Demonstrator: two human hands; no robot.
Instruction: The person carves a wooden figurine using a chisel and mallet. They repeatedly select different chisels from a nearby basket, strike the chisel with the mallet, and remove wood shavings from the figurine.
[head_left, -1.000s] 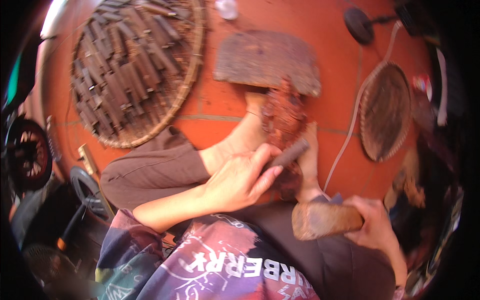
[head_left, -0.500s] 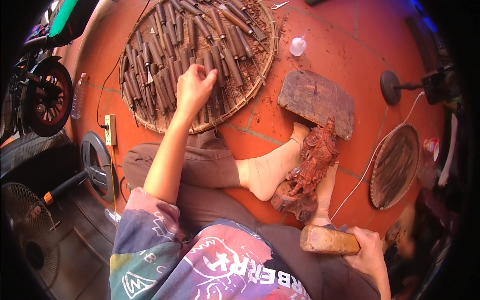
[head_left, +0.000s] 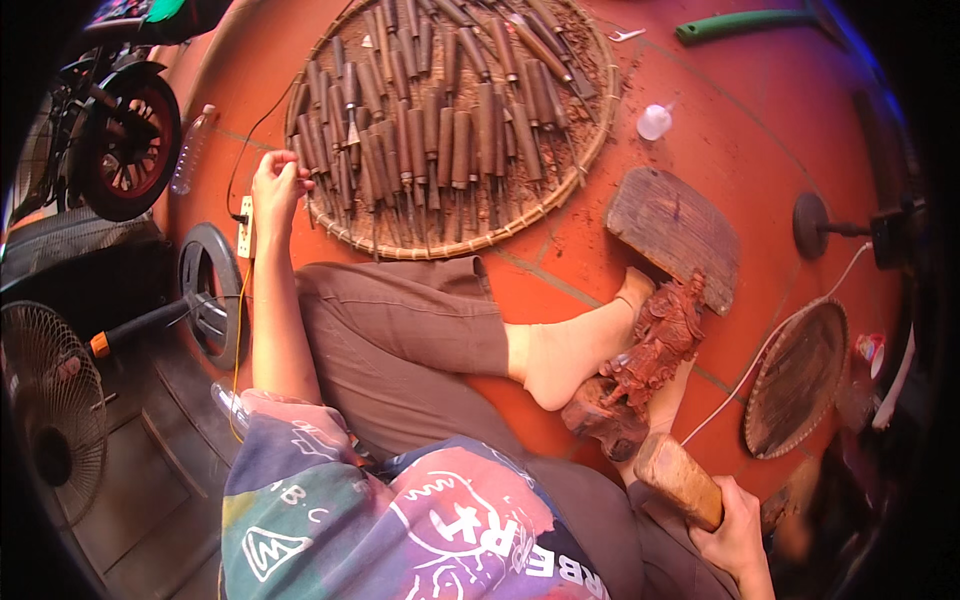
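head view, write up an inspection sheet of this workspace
Surface: orange tile floor, brown debris beside the tray
Things: chisels in the tray; carving at the feet; board beyond it
Clutter: white bottle, clear bottle, green handle
Left hand: near the tray's left rim, nothing seen in it
Right hand: holds wooden block
Cables: white cord right of the feet; yellow cord by the power strip
Surroundings: fan and wheel at left
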